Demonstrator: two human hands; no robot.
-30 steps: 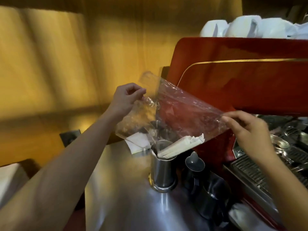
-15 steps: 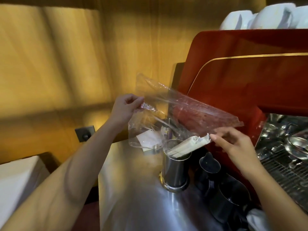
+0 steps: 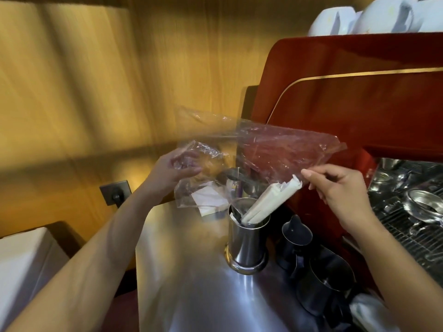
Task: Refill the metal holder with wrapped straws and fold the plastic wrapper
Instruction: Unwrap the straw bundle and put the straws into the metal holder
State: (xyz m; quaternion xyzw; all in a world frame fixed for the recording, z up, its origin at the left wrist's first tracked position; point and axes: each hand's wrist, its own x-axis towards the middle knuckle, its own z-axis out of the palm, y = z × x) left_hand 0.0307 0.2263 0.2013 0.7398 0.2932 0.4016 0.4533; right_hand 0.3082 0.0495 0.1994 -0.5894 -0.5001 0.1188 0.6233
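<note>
Now my right hand [image 3: 342,195] has slid down the plastic wrapper [image 3: 275,152] my left hand [image 3: 172,168] pinches, fingertips beside the wrapped straws [image 3: 268,202] in the metal holder [image 3: 247,243] below; folding comes next.

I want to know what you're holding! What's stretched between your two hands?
In the head view, the clear plastic wrapper stretches between the left hand and right hand, above the metal holder of wrapped straws.

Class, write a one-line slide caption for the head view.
Both hands stretch an empty plastic wrapper above a metal holder of wrapped straws.
</note>
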